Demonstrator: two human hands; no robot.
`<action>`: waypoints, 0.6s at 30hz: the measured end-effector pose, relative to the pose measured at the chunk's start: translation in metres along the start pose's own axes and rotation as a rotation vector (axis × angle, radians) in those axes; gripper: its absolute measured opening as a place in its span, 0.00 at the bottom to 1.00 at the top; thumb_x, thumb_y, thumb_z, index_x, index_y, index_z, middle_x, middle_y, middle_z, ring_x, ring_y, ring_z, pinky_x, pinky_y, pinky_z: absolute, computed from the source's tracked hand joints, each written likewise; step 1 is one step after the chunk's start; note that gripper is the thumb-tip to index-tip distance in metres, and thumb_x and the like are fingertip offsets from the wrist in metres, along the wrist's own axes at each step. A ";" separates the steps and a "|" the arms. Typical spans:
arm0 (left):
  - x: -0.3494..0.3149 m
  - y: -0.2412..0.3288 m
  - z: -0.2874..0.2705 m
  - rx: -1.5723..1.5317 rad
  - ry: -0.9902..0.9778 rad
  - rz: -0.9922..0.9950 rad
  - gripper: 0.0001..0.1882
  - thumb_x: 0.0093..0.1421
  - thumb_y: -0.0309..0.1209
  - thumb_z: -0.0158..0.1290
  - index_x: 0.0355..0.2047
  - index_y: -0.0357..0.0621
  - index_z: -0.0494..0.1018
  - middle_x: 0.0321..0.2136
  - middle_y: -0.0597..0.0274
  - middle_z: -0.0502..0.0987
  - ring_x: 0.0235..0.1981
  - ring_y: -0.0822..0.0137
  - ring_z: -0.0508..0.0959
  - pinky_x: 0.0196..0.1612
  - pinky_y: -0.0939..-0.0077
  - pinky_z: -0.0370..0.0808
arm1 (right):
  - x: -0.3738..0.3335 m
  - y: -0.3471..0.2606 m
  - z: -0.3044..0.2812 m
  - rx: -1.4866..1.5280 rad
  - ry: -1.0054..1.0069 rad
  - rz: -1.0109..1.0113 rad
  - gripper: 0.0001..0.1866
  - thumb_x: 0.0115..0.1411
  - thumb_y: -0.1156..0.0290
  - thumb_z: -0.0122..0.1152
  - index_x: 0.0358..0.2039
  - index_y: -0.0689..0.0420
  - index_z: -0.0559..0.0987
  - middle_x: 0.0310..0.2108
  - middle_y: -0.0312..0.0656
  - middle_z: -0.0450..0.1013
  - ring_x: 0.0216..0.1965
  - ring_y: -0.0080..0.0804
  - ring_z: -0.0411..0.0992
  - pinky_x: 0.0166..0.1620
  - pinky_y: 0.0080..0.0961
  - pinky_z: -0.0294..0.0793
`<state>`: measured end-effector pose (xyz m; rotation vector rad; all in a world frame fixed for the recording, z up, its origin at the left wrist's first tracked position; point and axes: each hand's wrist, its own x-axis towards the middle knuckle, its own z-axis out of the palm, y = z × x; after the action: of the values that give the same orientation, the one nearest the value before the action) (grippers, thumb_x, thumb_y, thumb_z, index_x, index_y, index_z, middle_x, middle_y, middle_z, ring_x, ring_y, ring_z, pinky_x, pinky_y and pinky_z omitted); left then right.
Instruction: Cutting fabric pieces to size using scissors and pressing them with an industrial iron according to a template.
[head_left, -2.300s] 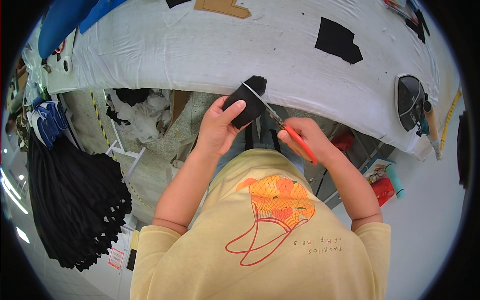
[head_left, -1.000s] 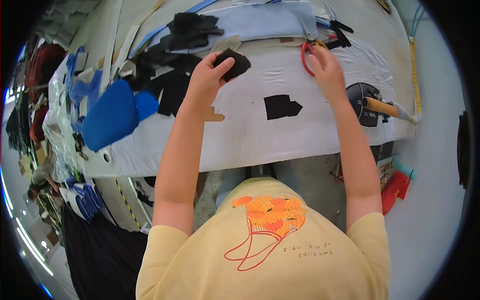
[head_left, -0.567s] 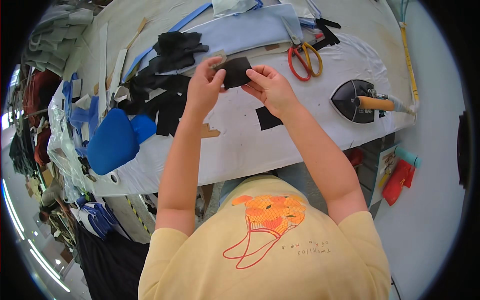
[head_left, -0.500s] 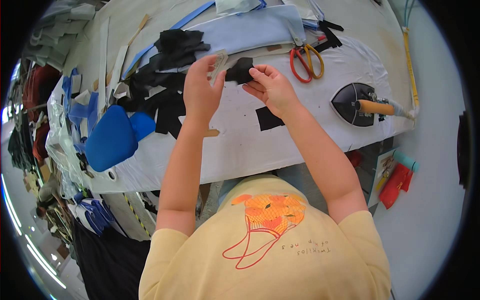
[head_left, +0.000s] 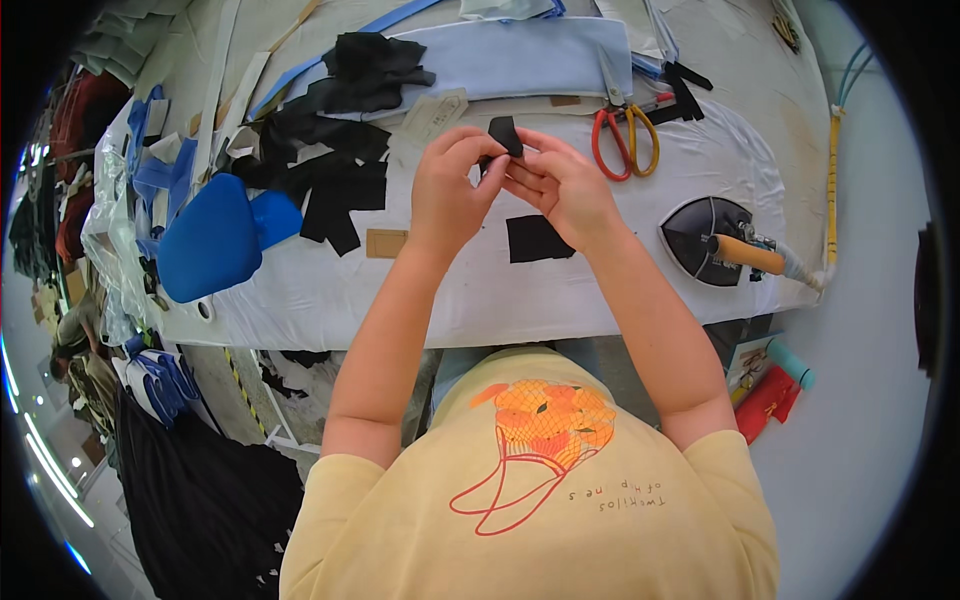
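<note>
Over the white-covered table, my left hand [head_left: 450, 190] and my right hand [head_left: 565, 190] meet, both closed on a small black fabric piece [head_left: 506, 134]. Part of the piece stands up above the fingertips; the rest is hidden by them. Just beyond my left hand lies a translucent pattern template [head_left: 435, 113]. Another black fabric rectangle [head_left: 538, 240] rests flat below my right wrist. A small tan card [head_left: 386, 243] is beside my left forearm. To the left, several black fabric pieces [head_left: 345, 190] form a loose heap.
Scissors [head_left: 628, 140] with red and yellow handles lie right of my hands. Farther right is an iron [head_left: 712, 240] with a wooden handle and hose. A blue pad [head_left: 210, 240] sits at the table's left edge. Folded light-blue cloth [head_left: 520, 62] lies at the back.
My left hand has come away from the template, which now lies on the table, and has joined my right hand at the black fabric piece. The view has shifted slightly.
</note>
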<state>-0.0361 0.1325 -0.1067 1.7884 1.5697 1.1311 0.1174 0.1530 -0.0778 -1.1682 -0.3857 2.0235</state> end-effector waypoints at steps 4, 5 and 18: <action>0.001 0.002 0.001 -0.173 0.009 -0.138 0.05 0.53 0.23 0.61 0.32 0.40 0.79 0.33 0.60 0.78 0.35 0.64 0.78 0.37 0.73 0.75 | 0.005 0.003 -0.005 -0.102 -0.015 -0.047 0.26 0.63 0.78 0.51 0.61 0.70 0.62 0.47 0.48 0.73 0.48 0.33 0.75 0.55 0.31 0.77; 0.001 -0.001 0.002 -0.190 0.003 -0.145 0.05 0.54 0.23 0.60 0.32 0.40 0.79 0.33 0.60 0.79 0.34 0.65 0.79 0.37 0.75 0.75 | 0.008 0.005 -0.006 -0.102 -0.015 -0.045 0.26 0.63 0.78 0.51 0.61 0.70 0.62 0.47 0.48 0.73 0.48 0.33 0.75 0.55 0.31 0.77; -0.018 -0.042 -0.032 -1.277 0.333 -0.658 0.03 0.63 0.24 0.54 0.36 0.41 0.75 0.39 0.60 0.79 0.42 0.66 0.79 0.48 0.71 0.75 | 0.059 -0.008 -0.047 -0.435 0.300 -0.372 0.19 0.65 0.75 0.53 0.56 0.62 0.71 0.42 0.39 0.76 0.43 0.25 0.74 0.50 0.27 0.76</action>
<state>-0.0862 0.1188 -0.1283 0.2413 0.9722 1.5450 0.1429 0.1963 -0.1347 -1.5066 -0.8491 1.4535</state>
